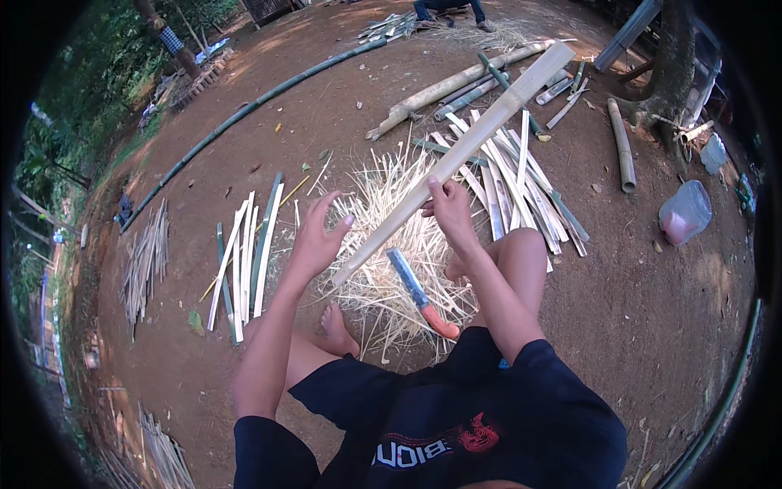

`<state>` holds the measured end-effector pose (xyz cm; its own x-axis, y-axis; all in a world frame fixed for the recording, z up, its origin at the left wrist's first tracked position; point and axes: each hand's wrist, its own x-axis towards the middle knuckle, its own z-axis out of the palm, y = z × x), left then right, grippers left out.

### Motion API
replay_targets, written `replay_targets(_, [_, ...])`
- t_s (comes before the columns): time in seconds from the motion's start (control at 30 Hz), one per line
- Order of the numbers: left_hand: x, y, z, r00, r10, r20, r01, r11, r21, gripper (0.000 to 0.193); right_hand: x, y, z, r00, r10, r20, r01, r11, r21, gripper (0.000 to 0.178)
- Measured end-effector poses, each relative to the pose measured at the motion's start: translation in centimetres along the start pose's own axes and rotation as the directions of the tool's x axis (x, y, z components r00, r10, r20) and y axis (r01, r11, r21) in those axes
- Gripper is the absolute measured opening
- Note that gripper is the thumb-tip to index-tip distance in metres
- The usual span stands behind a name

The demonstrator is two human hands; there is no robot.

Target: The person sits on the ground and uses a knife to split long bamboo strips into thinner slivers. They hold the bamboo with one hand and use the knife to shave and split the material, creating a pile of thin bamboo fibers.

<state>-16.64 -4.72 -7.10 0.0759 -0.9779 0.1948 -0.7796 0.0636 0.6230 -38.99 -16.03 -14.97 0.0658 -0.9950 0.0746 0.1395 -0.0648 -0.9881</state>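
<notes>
My right hand (450,210) grips a long pale bamboo slat (481,134) near its middle, thumb on top. The slat slants from low left to far upper right, above a heap of thin bamboo shavings (383,212). My left hand (320,236) is raised just left of the slat's lower end, fingers apart and holding nothing. On the shavings between my feet lies a large knife (411,281) with a grey-blue blade and an orange handle (440,323).
Split bamboo strips (244,253) lie at left, with another pile (521,179) at right. Beyond are bamboo poles (456,85) and a long green pole (252,106). A clear plastic container (685,213) stands at right near a tree trunk (674,73). Another person's legs (452,10) show far off.
</notes>
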Motion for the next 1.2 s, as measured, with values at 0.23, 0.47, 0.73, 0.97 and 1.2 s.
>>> replay_targets(0.23, [-8.5,-9.0,7.5,0.998,-0.016,0.06,-0.006,0.939,0.343,0.052,2.3,2.9,-7.3,0.925,0.361,-0.12,-0.323,0.912,0.254,0.026])
replay_targets(0.47, [-10.3,-10.5,4.8,0.919,-0.213,0.332,0.298,0.926,-0.232,0.035,2.4,2.7,-5.9,0.915,0.404,0.001,-0.376,0.849,0.37,0.021])
replay_targets(0.73, [-11.4,-7.4,5.2,0.733,-0.373,0.569,0.679,0.459,-0.573,0.031,1.8,2.6,-2.5,0.923,0.232,0.307,-0.328,0.892,0.311,0.067])
replay_targets(0.97, [-9.6,-4.0,7.7,0.659,0.008,0.752,0.724,-0.279,-0.631,0.053,-3.2,5.3,2.8,0.763,0.391,0.514,-0.504,0.858,0.096,0.062])
replay_targets(1.2, [-6.7,-3.2,9.4,0.709,0.05,0.704,0.666,-0.377,-0.644,0.06,-5.8,3.0,6.0,0.738,0.386,0.554,-0.542,0.828,0.145,0.033])
